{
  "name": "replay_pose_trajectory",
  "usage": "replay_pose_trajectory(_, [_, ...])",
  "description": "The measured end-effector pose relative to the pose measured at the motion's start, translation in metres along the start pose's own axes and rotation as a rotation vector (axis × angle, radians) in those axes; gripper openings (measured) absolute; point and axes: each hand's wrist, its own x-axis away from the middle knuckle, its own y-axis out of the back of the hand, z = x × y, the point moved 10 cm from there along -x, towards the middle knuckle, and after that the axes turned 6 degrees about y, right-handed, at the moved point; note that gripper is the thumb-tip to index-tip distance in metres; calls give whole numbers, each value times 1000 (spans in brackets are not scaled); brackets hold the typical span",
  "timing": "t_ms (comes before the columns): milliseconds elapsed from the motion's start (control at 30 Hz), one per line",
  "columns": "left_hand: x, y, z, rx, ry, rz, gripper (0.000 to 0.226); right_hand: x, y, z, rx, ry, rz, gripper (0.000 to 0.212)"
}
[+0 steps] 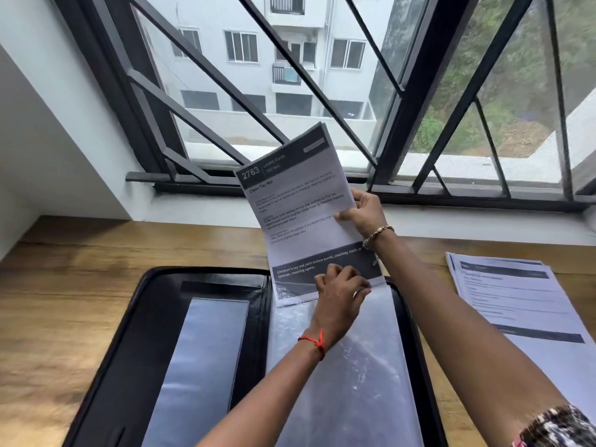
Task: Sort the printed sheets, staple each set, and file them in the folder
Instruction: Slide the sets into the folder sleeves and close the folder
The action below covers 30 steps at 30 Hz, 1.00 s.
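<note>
Two hands share the filing: our right hand point(364, 214) pinches the set of sheets point(300, 201) at its three o'clock edge; our left hand point(338, 291) curls at the mouth of the clear sleeve point(354, 382), apparently holding it open; the folder point(106, 350) lies open beneath; another stack point(516, 301) waits at three o'clock. Should the mouth slip shut, the set's corners could buckle.

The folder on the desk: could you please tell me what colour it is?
Black; the folder shows best in the head view.
</note>
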Motion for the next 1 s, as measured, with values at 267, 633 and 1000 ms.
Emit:
replay_pose_trajectory(267, [-6,-2,-8,-28,62,-119,2,8,-4,-2,-50,-18,-6,30])
replay_pose_trajectory(633, [-17,1,-9,-47,73,-72,8,19,20,-43,64,-254,3,33])
replay_pose_trajectory(1000, [-11,-5,-12,-109,12,-40,34,69,11,-89,174,-482,482,12])
